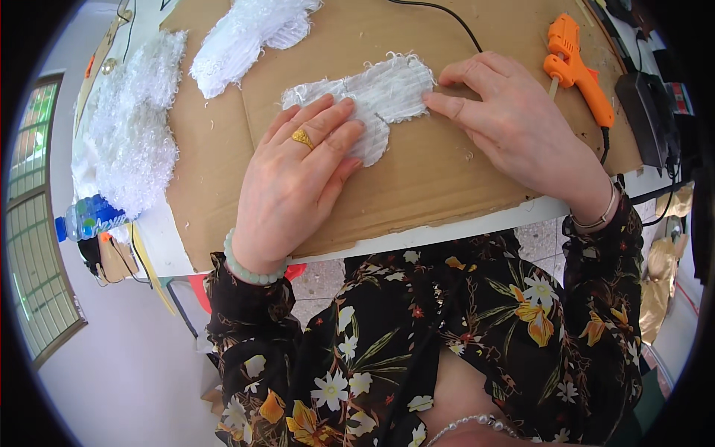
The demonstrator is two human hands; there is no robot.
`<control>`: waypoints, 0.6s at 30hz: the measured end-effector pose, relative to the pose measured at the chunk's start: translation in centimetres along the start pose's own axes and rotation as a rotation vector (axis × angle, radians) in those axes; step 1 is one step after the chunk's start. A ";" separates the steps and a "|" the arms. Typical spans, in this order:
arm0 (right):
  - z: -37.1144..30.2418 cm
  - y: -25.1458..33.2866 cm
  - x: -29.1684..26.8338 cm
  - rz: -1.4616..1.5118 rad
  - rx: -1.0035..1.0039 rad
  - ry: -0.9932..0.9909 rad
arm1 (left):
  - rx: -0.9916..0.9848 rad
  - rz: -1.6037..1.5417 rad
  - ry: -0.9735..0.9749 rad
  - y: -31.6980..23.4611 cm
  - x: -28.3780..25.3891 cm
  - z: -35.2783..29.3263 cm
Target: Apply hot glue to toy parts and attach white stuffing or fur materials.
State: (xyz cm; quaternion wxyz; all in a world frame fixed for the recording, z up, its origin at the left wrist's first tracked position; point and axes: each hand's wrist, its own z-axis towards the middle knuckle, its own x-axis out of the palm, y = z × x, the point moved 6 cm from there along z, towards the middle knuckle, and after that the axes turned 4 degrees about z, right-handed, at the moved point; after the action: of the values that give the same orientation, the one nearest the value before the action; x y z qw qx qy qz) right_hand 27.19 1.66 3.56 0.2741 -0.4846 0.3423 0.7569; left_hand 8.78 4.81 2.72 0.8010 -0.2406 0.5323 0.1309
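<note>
A white fluffy fabric piece (395, 86) lies flat on brown cardboard, its ribbed side up and its edges frayed; a rounded lobe sticks out toward me. My left hand (298, 175) rests on its left part with fingers stretched out and pressing down, hiding some of it. At the right end, my right hand (514, 115) has its thumb and index finger apart, with the fingertips touching the fabric's edge. Neither hand is closed round anything. Another white fluffy piece (249, 45) lies beyond my left hand, near the far edge.
An orange hot glue gun (581, 71) lies at the right beside a black box-shaped device (642, 119). A heap of white shaggy fabric (134, 127) covers the table's left side, with a blue-capped plastic bottle (91, 217) below it. The cardboard sheet (432, 179) covers the white table. A black cable (439, 9) runs in at the far edge.
</note>
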 end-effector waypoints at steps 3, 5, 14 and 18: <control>0.1 0.0 0.0 0.001 0.005 0.008 | -0.019 -0.014 0.028 0.1 0.0 0.0; 0.1 0.1 0.0 0.003 0.005 0.014 | -0.013 -0.018 0.022 0.1 0.1 0.0; 0.2 0.2 -0.1 0.018 0.021 0.013 | -0.001 0.014 -0.012 0.3 0.1 -0.2; 0.3 0.2 -0.1 0.026 0.031 0.029 | 0.006 0.004 -0.022 0.4 0.3 -0.4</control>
State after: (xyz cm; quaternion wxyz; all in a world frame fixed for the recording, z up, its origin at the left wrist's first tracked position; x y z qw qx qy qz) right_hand 26.86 1.76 3.80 0.2669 -0.4867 0.3642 0.7478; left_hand 8.36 4.96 2.26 0.8074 -0.2354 0.5242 0.1335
